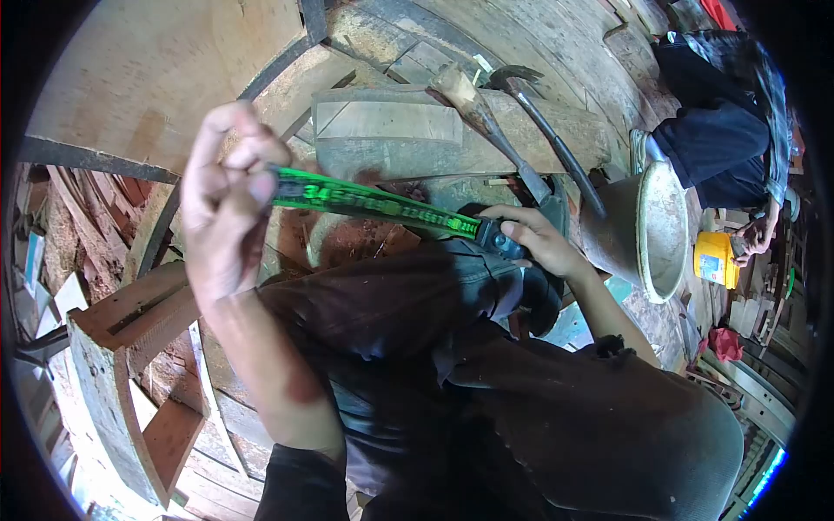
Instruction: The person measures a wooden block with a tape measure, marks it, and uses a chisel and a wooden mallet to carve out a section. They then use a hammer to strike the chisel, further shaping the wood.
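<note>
A tape measure is stretched between my two hands, above my lap. Its green blade (373,201) runs almost level, with dark numbers along it. My left hand (228,195) pinches the free end of the blade between thumb and fingers. At the other end, my right hand (543,241) is wrapped round the dark tape case (501,240). Just beyond the blade lie a chisel (493,130) with a worn wooden handle and a claw hammer (553,137), both resting across a wooden plank (391,122).
A large bucket (645,234) stands at right. Beyond it, another person (725,130) has a hand at a yellow tub (715,260). A wooden frame (117,382) fills the lower left, and a plywood panel (165,78) the upper left. Sawdust and offcuts lie around.
</note>
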Available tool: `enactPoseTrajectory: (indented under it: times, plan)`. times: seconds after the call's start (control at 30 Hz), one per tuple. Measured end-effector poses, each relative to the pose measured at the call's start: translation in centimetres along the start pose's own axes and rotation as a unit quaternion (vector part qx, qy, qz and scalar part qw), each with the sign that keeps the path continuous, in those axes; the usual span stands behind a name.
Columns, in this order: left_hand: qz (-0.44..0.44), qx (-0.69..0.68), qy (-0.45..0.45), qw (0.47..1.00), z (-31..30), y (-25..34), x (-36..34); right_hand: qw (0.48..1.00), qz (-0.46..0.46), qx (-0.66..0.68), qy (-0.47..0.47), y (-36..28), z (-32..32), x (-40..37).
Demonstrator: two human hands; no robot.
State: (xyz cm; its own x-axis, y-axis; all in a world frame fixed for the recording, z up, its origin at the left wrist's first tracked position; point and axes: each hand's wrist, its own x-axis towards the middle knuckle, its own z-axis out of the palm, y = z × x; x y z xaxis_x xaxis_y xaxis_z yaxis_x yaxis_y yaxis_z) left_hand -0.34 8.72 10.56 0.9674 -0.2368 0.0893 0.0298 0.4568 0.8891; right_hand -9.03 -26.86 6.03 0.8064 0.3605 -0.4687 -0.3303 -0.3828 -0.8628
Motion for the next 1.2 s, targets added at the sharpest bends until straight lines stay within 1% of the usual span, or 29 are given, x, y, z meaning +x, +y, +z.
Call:
enactPoseTrajectory:
  times: [0.03, 0.1, 0.17, 0.23, 0.27, 0.3, 0.37, 0.47, 0.57, 0.63, 0.7, 0.8, 0.9, 1.0, 1.07, 1.2]
  plan:
    - [0.017, -0.008, 0.019, 1.0, -0.4, 0.5, -0.2, 1.0, 0.0, 0.001, 0.0, 0.4, -0.5, -0.2]
    - [0.035, -0.016, 0.068, 0.997, -0.8, 1.2, -0.6, 0.998, 0.052, -0.032, 0.018, 0.8, -1.4, -0.5]
    - [0.036, -0.013, 0.083, 0.996, -1.0, 1.6, -0.8, 0.998, 0.052, -0.041, 0.008, 0.5, -1.9, -0.8]
    - [0.049, -0.023, 0.119, 0.991, -0.7, 1.5, -0.8, 0.999, 0.024, -0.037, -0.009, -1.3, -1.9, -1.3]
    - [0.041, -0.016, 0.113, 0.993, -0.7, 1.6, -0.7, 0.993, 0.106, -0.042, -0.022, -2.0, -2.0, -1.6]
    - [0.042, -0.016, 0.113, 0.993, -0.8, 1.6, -0.7, 0.993, 0.106, -0.042, -0.022, -1.5, -2.0, -1.5]
    - [0.03, -0.011, 0.067, 0.997, -0.9, 1.6, -0.7, 0.996, 0.003, -0.086, -0.009, -0.1, -1.8, -1.3]
    - [0.035, -0.015, 0.067, 0.997, -0.8, 1.5, -0.8, 0.995, -0.012, -0.098, 0.007, 0.0, -1.5, -1.2]
    - [0.033, -0.016, 0.065, 0.997, -0.9, 1.6, -0.8, 0.995, -0.012, -0.093, 0.033, 0.1, -1.4, -1.2]
    - [0.03, -0.015, 0.066, 0.997, -1.2, 1.5, -0.9, 0.995, -0.002, -0.092, 0.032, 0.3, -1.6, -1.3]
    - [0.046, -0.024, -0.018, 0.998, -2.1, 1.2, -0.9, 0.995, 0.009, -0.092, 0.031, 0.3, -1.6, -1.3]
    - [0.058, 0.009, -0.034, 0.998, -1.9, 0.9, -0.9, 0.994, 0.002, -0.1, 0.049, 0.4, -1.4, -1.4]
    - [0.035, 0.016, -0.014, 0.999, -1.3, 1.0, -0.9, 0.995, 0.011, -0.08, 0.056, 0.7, -1.3, -1.5]
    - [0.036, 0.023, -0.018, 0.999, -1.1, 1.1, -0.8, 0.992, 0.004, -0.099, 0.078, 0.5, -1.0, -1.7]
    - [0.032, 0.039, -0.006, 0.999, -1.1, 1.0, -0.9, 0.993, 0.04, -0.059, 0.092, 0.7, -0.8, -1.6]
    - [0.023, 0.066, 0.014, 0.997, -0.4, 0.9, -1.0, 0.995, 0.057, -0.031, 0.078, -1.0, -0.4, -1.5]
